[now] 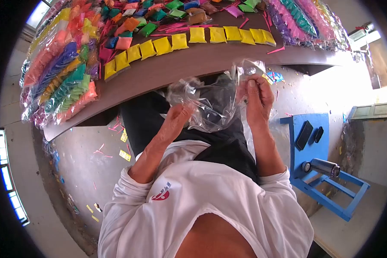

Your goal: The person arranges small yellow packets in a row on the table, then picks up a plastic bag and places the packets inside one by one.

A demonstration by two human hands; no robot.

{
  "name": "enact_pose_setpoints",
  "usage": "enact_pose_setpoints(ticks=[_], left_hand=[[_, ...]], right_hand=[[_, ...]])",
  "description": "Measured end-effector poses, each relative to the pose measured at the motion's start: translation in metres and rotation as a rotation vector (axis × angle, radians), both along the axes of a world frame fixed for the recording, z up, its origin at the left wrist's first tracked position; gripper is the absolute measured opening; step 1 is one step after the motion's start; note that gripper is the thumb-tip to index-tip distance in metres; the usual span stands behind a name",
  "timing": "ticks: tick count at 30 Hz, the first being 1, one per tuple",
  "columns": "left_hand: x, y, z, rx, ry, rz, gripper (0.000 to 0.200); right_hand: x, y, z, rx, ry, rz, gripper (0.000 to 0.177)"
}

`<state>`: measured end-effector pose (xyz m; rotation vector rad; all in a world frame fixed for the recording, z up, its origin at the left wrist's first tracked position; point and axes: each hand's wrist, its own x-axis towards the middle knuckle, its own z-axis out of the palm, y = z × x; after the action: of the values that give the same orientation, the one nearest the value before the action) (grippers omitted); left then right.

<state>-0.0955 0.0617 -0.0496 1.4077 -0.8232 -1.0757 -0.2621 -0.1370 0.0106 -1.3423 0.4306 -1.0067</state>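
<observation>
A clear plastic bag [215,105] is stretched between both hands above the lap, in front of the table's near edge. My left hand [179,119] pinches its left side, fingers closed and partly behind the film. At its right upper part, my right hand [258,92] grips the plastic between thumb and fingers. Nothing can be made out inside the bag. Beyond the hands, a curved row of yellow packets [179,41] lies along the table [159,71].
Large bags of colourful packets [60,64] are heaped at the table's left, with more bags [301,21] at the right. Loose packets [148,29] and pink strips lie behind the row. A blue stool [322,150] at the right holds a metal flask [324,167] and two dark objects.
</observation>
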Motion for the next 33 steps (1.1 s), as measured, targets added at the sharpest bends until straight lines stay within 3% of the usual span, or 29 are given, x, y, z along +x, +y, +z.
enact_pose_setpoints(ticks=[3, 6, 10, 17, 23, 26, 33], left_hand=[[-0.002, -0.001, 0.011, -0.035, 0.024, 0.221, 0.054], [0.012, 0.01, 0.026, 0.062, -0.096, 0.265, 0.051], [0.011, 0.014, 0.024, -0.094, 0.008, 0.448, 0.047], [0.019, 0.031, 0.01, -0.074, -0.242, 0.457, 0.041], [0.02, 0.024, 0.02, 0.091, -0.33, 0.495, 0.035], [0.026, 0.02, 0.005, -0.007, -0.236, 0.537, 0.035], [0.026, 0.022, -0.011, 0.128, -0.15, 0.529, 0.044]], right_hand=[[0.0, 0.001, 0.005, -0.097, 0.038, -0.023, 0.015], [-0.004, 0.001, 0.006, -0.247, 0.185, -0.066, 0.015], [-0.006, 0.005, 0.013, -0.433, 0.324, -0.271, 0.012], [-0.025, -0.01, 0.011, -0.753, 0.412, -0.531, 0.011], [-0.038, -0.009, 0.015, -0.721, 0.468, -0.509, 0.011], [-0.037, 0.001, 0.013, -0.808, 0.464, -0.381, 0.012], [-0.038, 0.0, 0.026, -0.909, 0.432, -0.267, 0.012]])
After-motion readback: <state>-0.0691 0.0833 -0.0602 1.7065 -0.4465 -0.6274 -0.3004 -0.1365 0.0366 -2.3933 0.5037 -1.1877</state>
